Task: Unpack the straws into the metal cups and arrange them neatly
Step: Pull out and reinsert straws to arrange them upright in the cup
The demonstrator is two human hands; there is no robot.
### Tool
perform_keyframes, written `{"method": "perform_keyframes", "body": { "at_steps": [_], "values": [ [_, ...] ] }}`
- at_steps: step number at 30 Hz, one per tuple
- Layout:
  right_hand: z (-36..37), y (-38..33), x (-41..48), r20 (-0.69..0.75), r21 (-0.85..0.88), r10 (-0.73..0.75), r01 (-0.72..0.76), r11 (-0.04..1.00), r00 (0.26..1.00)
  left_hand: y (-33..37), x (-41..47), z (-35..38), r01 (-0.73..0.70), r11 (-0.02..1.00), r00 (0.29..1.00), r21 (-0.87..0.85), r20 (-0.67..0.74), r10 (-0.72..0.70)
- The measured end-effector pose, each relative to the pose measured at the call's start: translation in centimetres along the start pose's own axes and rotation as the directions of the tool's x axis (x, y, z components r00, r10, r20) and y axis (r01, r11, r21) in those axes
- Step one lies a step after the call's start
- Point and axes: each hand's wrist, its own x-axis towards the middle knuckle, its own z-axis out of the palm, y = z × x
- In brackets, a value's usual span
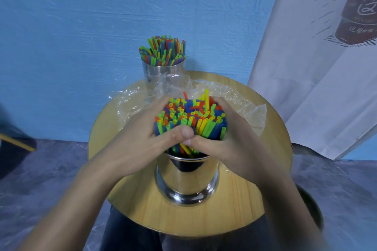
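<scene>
A thick bundle of coloured straws stands in the near metal cup on the round wooden table. My left hand and my right hand wrap round the bundle from both sides, thumbs meeting at its front. One yellow straw and one red straw stick up above the rest. A second metal cup, packed with straws, stands at the table's far edge.
Crumpled clear plastic wrapping lies on the table behind the near cup. A blue wall is close behind the table. A white printed cloth hangs at the right. A dark object sits at the left.
</scene>
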Motion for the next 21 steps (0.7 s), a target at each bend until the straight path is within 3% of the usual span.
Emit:
{"method": "perform_keyframes", "body": {
  "at_steps": [5,12,17,21],
  "values": [
    [0.0,0.4,0.2,-0.097,0.111,-0.001,0.011,0.994,0.995,1.2,1.3,0.8,-0.06,0.997,0.996,-0.041,-0.075,0.057],
    [-0.9,0.6,-0.6,-0.095,0.19,-0.097,0.114,0.975,0.991,0.2,1.7,0.6,-0.127,0.992,0.987,-0.001,-0.1,0.126],
    [-0.7,1.1,-0.3,-0.198,0.11,-0.165,0.189,0.976,0.966,-0.4,1.7,0.4,-0.173,0.985,0.979,0.002,-0.111,0.172],
    [-0.4,0.8,0.1,-0.163,0.127,-0.192,0.213,0.969,0.968,-0.6,1.7,0.6,-0.184,0.983,0.974,0.023,-0.132,0.185]
  ]
}}
